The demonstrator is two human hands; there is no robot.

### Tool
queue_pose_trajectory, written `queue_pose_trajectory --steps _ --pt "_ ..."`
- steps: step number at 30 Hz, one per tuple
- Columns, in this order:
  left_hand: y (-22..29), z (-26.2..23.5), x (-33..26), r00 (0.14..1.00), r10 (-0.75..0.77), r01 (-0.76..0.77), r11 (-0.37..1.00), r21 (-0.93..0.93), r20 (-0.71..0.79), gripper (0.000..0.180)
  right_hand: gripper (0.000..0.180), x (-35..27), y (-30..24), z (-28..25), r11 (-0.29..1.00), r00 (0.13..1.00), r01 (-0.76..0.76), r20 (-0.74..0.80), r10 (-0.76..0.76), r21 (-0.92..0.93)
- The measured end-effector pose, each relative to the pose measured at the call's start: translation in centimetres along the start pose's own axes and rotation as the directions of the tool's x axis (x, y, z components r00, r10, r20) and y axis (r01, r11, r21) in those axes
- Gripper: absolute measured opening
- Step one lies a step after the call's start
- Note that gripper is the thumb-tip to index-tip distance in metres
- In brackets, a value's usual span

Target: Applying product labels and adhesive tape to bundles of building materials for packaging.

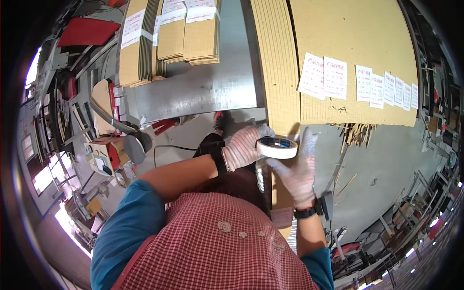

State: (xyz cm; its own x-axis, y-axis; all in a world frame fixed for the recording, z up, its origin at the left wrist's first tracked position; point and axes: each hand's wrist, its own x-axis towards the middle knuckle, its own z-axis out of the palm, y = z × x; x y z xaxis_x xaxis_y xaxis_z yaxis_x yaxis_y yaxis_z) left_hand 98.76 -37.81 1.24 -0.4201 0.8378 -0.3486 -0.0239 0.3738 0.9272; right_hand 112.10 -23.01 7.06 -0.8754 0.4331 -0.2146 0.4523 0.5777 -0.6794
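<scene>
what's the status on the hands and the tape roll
Left hand gripping tape roll. Right hand at the roll's edge, fingers on it. Both gloved. Cardboard sheet beyond, nothing between hands and roll.

Steel table (pixel 208 89) — flattened cardboard stacks (pixel 169 36)
</scene>
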Motion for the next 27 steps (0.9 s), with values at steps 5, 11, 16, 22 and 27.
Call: queue_pose_trajectory --steps 5,11,16,22,27 --pt "0.1 0.6 2.0 0.995 0.095 -0.095 0.987 0.127 0.004 0.044 0.032 4.4 -6.8 -5.2 0.893 0.905 0.344 0.355 -0.233 -0.291" --pt "0.1 0.7 0.3 0.998 0.037 -0.022 0.962 0.272 -0.052 0.047 0.025 6.0 2.1 -4.4 0.944 0.93 -0.217 0.242 0.277 -0.247" --pt "0.3 -0.7 1.6 0.993 0.086 -0.072 0.986 0.15 -0.086 0.04 0.029 2.9 7.6 -1.0 0.908 0.914 -0.401 -0.011 0.405 0.121" --pt "0.1 -1.5 4.8 0.906 -0.126 0.059 0.983 -0.174 -0.403 0.061 0.054 -2.2 6.2 -1.8 0.996 0.996 -0.078 0.05 0.08 -0.042" --pt "0.9 4.3 -4.3 0.865 -0.4 0.475 0.846 -0.24 0.301 0.071 0.055 -9.4 5.4 -5.0 0.883 0.654 -0.46 0.635 0.41 -0.096"
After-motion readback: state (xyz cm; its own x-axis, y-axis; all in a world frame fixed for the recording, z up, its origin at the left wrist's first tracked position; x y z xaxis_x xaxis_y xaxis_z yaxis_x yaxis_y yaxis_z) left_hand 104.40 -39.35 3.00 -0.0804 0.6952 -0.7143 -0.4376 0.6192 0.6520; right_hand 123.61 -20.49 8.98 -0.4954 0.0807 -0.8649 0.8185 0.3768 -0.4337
